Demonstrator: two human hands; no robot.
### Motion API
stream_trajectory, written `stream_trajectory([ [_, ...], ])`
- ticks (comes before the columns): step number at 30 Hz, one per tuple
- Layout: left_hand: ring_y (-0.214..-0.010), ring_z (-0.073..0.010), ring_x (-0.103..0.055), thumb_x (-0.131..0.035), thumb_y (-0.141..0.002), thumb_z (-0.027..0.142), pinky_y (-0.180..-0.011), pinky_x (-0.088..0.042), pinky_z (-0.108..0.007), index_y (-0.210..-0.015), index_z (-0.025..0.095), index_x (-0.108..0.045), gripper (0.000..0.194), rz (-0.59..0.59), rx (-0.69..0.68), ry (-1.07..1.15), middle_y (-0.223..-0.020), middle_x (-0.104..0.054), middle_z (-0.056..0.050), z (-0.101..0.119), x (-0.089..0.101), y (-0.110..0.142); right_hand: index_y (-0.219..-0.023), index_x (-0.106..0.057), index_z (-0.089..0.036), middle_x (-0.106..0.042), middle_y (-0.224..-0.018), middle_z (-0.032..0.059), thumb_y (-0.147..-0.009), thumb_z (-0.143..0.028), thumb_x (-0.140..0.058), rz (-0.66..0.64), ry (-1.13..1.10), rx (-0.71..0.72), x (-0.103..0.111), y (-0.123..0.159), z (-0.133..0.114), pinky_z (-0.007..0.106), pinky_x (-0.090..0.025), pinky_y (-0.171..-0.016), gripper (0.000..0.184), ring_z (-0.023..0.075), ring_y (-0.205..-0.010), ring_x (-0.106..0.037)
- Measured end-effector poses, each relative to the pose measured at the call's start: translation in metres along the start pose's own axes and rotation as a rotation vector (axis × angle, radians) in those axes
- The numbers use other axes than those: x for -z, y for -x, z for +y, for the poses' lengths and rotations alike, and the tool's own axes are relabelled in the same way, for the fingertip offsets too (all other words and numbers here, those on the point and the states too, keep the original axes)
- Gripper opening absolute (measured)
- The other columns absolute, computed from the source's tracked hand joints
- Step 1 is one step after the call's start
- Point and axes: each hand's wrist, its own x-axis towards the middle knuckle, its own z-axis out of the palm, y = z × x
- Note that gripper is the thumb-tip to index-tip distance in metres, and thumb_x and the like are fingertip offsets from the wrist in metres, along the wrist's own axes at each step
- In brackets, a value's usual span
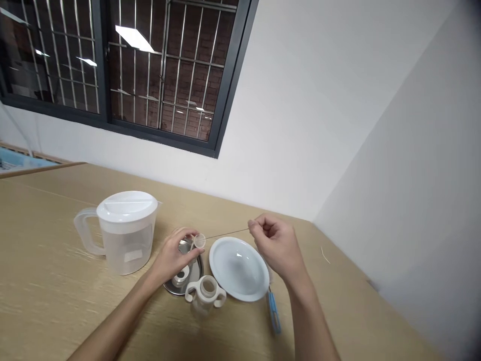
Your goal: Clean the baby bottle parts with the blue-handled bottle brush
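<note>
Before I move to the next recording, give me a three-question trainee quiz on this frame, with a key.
1. What does the right hand pinch?
2. True or false: the white-lidded pitcher stands to the left of the pale blue bowl.
3. How many handles does the bottle have?

Key: 1. A thin wire-like strand, reaching to the round translucent piece in the left hand. 2. True. 3. Two.

We Saw a Plain Room of Uncertain Kind

Smooth white walls (300,100) met in a corner behind a pale wood-grain table (349,306), and a dark-framed sliding window (103,75) showed silver metal bars (162,82) before reddish-brown brickwork (213,85). Its glass mirrored bright white rectangular light panels (134,38). A translucent white-lidded plastic jug (128,240) looked like kitchenware, but we could not tell home from office.
</note>
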Motion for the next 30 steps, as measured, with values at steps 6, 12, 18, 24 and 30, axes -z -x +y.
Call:
stream_trajectory([
  [6,-0.094,-0.02,-0.064,-0.074,-0.077,0.04,-0.086,-0.05,-0.033,-0.102,0.022,-0.067,0.032,0.003,0.048,0.032,-0.103,-0.071,-0.005,0.007,0.0,0.001,-0.07,-0.056,-0.019,-0.047,-0.055,-0.0046,-0.091,-0.037,-0.056,0.144,0.184,0.229,-0.008,0.003,0.0,0.02,-0.034,-0.047,0.028,0.0081,-0.049,-0.042],
  [12,-0.096,-0.0241,-0.068,-0.078,-0.07,0.046,-0.086,-0.052,-0.035,-0.103,0.021,-0.073,0.041,-0.119,0.217,0.144,-0.103,-0.074,-0.007,0.016,0.004,0.0,-0.081,-0.062,-0.019,-0.059,-0.067,0.0004,-0.095,-0.035,-0.052,0.297,0.315,0.421,-0.018,0.002,0.007,0.024,-0.041,-0.058,0.024,0.0119,-0.059,-0.052],
  [18,-0.098,-0.0268,-0.069,-0.078,-0.069,0.044,-0.088,-0.053,-0.037,-0.104,0.018,-0.074,0.044,-0.187,0.271,0.263,-0.102,-0.076,-0.009,0.013,0.005,-0.002,-0.082,-0.061,-0.019,-0.057,-0.067,0.0001,-0.096,-0.042,-0.05,0.221,0.181,0.295,-0.022,-0.002,0.013,0.024,-0.041,-0.058,0.029,0.012,-0.059,-0.05],
  [24,-0.098,-0.0273,-0.069,-0.079,-0.068,0.044,-0.09,-0.053,-0.038,-0.102,0.018,-0.075,0.044,-0.196,0.281,0.261,-0.103,-0.076,-0.009,0.013,0.006,-0.002,-0.083,-0.06,-0.019,-0.053,-0.066,-0.0018,-0.095,-0.042,-0.052,0.135,0.025,0.218,-0.034,-0.003,0.02,0.023,-0.039,-0.055,0.027,0.0104,-0.057,-0.046],
  [30,-0.099,-0.0267,-0.069,-0.079,-0.067,0.044,-0.088,-0.053,-0.036,-0.102,0.019,-0.075,0.043,-0.215,0.267,0.213,-0.104,-0.076,-0.007,0.018,0.004,-0.002,-0.083,-0.057,-0.02,-0.052,-0.067,-0.0028,-0.096,-0.043,-0.05,0.064,-0.033,0.193,-0.043,-0.001,0.021,0.022,-0.037,-0.053,0.027,0.0095,-0.056,-0.045],
])
